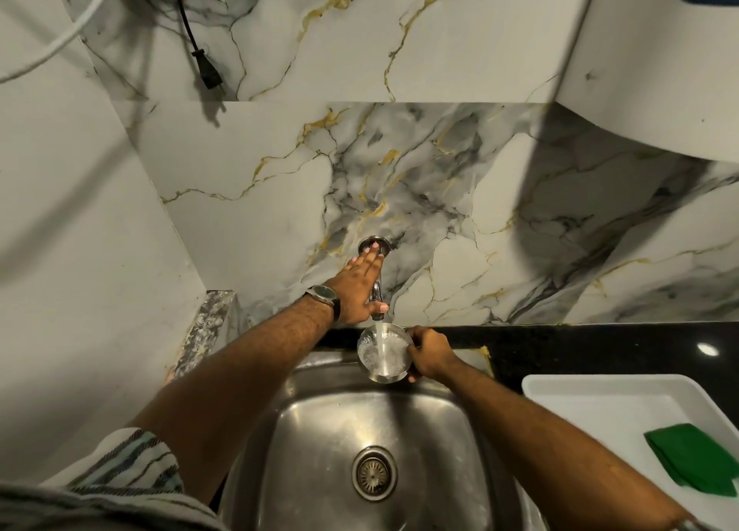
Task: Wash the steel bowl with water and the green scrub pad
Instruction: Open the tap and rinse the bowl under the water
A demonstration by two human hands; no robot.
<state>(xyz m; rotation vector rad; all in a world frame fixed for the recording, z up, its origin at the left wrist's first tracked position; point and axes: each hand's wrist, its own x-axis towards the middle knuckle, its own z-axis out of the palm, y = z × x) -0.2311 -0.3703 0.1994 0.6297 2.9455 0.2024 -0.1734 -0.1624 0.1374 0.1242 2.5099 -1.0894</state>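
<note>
— While water runs into it, where is the steel bowl [384,354]?

— Over the sink [304,422], right hand [430,355] clasping its rim and wall; left hand [362,286] rests spread on the tap [376,290].

— Handling?

— Light, rigid, likely slippery wet. Green scrub pad [694,463] waits in the white tray [600,394].

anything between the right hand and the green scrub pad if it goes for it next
Nothing visible blocks it. The green scrub pad lies alone in the white tray on the counter, right of the sink. But the right hand is busy holding the steel bowl under the water.
</note>
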